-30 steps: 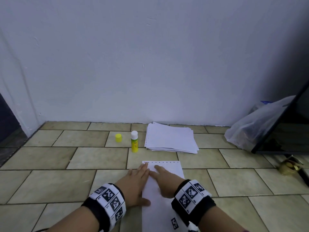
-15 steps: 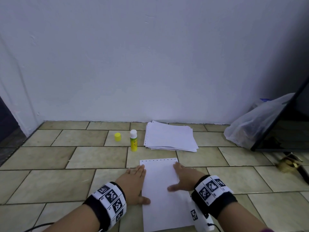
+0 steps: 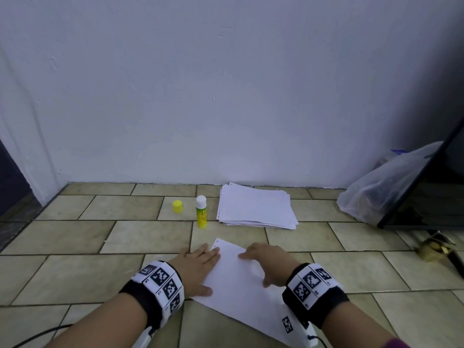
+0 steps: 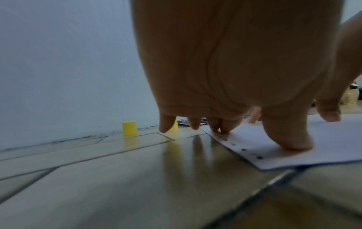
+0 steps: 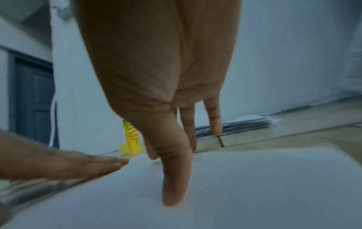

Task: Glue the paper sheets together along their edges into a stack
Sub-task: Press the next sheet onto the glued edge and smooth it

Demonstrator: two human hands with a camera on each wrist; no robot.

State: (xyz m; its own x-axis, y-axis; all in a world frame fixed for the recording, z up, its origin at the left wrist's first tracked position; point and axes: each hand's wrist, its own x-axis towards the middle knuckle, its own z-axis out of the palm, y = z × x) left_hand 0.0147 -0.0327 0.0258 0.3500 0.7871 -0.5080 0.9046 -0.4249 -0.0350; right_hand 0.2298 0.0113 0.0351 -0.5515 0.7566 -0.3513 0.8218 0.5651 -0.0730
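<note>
A white punched sheet lies skewed on the tiled floor in front of me. My left hand lies flat with straight fingers on the sheet's left punched edge. My right hand presses down on the sheet's far right part with straight fingers. Behind them a stack of white sheets lies near the wall. An uncapped yellow glue stick stands left of the stack, its yellow cap further left.
A white wall closes the back. A clear plastic bag and a dark slanted panel sit at the right, with a small brass object in front. A dark doorway is at the left.
The sheet has turned, so its far edge now points left and its near end right. My right hand moved back toward the sheet's far middle. My left hand stayed on the left edge.
</note>
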